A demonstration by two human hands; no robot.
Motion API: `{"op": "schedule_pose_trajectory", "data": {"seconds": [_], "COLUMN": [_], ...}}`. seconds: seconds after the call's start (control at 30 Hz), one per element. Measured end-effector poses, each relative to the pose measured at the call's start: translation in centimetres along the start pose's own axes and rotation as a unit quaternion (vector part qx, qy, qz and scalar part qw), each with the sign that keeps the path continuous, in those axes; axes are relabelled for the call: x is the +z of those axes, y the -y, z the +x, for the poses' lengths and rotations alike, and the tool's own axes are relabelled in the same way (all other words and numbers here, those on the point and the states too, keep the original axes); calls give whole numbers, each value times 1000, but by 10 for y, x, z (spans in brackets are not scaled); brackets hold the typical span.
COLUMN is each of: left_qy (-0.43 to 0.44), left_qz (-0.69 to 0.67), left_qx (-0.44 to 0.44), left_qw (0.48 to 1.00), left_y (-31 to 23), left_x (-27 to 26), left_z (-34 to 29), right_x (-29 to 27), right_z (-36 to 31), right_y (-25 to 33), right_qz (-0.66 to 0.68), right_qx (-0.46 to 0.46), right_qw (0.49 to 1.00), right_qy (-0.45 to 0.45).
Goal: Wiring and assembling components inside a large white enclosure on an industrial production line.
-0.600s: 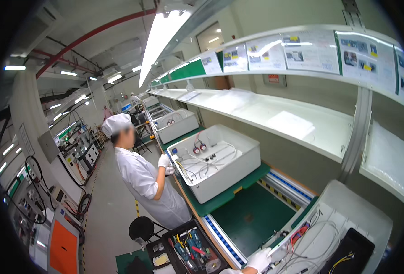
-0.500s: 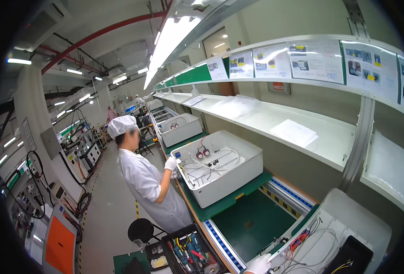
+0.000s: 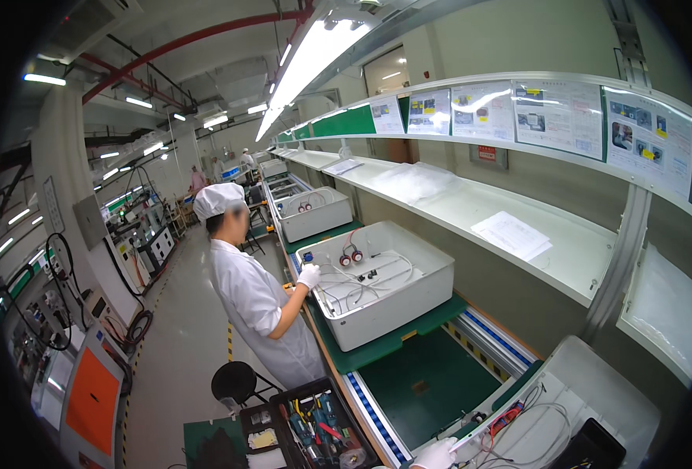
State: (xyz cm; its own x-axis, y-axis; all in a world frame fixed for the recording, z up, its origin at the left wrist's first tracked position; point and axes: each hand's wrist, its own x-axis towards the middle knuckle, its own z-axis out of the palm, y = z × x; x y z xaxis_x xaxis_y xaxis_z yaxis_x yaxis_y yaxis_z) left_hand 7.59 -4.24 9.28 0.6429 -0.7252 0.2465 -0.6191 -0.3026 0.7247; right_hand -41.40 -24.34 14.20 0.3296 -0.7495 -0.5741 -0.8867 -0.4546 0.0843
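At the lower edge of the head view, a white-gloved hand, my left hand [image 3: 437, 454], is at the near-left rim of a light grey equipment box [image 3: 626, 384]. Its fingers are small and partly cut off, so their grip is unclear. Inside this box lie loose grey cables [image 3: 562, 417], a red-and-blue part [image 3: 507, 417] and a black rectangular panel [image 3: 592, 447]. My right hand is out of the picture.
Left of the conveyor [image 3: 377, 420] lies an open toolbox [image 3: 326, 426], beside a black stool [image 3: 240, 381]. Ahead, a co-worker in white [image 3: 256, 301] reaches into another grey box [image 3: 393, 313]. A white shelf [image 3: 573, 270] with papers runs along the right.
The view has shifted slightly, and my left hand sits a little further left and lower in it. The co-worker's head and gloved hand have moved to the right.
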Motion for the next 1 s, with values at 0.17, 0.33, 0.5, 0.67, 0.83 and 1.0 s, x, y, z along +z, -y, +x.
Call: {"op": "schedule_pose_trajectory", "data": {"seconds": [0.17,0.33,0.5,0.67,0.83,1.0], "left_qy": [44,85,76,58,46,60], "left_qz": [-12,-20,-38,-105,-107,-76], "left_qx": [-65,-142,-137,-115,-119,-120], "left_qw": [997,986,987,986,986,988], "left_y": [-49,-102,-91,-78,-88,-88], "left_x": [-41,-83,-78,-69,-73,-74], "left_z": [13,31,28,30,32,33], "right_x": [27,21,16,1,-11,-9], "right_z": [9,17,15,5,4,10], "right_y": [-16,-16,-10,-6,-5,-4], "right_qz": [20,-11,-45,26,49,-4], "right_qx": [-60,-129,-48,14,34,17], "right_qw": [994,978,995,999,998,998], "right_qy": [-85,-161,-69,-44,6,53]}}
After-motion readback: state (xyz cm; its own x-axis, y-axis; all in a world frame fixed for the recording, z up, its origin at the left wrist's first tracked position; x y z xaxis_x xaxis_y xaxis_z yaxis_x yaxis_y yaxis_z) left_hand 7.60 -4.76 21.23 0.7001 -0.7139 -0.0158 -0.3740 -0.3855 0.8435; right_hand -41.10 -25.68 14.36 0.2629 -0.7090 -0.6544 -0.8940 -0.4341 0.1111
